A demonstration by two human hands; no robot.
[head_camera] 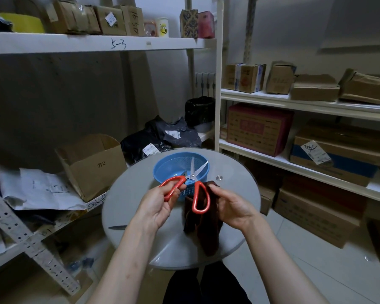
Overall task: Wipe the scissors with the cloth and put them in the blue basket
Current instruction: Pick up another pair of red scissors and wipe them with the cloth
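The left hand (156, 207) pinches one handle of the open scissors (192, 176), blades pointing away over the blue basket (162, 170). The right hand (233, 207) grips the cloth (203, 233) beside them.

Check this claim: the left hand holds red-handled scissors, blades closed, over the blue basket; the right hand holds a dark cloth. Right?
No: the head view shows the scissors with blades open, not closed. The left hand holds them over the blue basket; the right hand holds the dark cloth.
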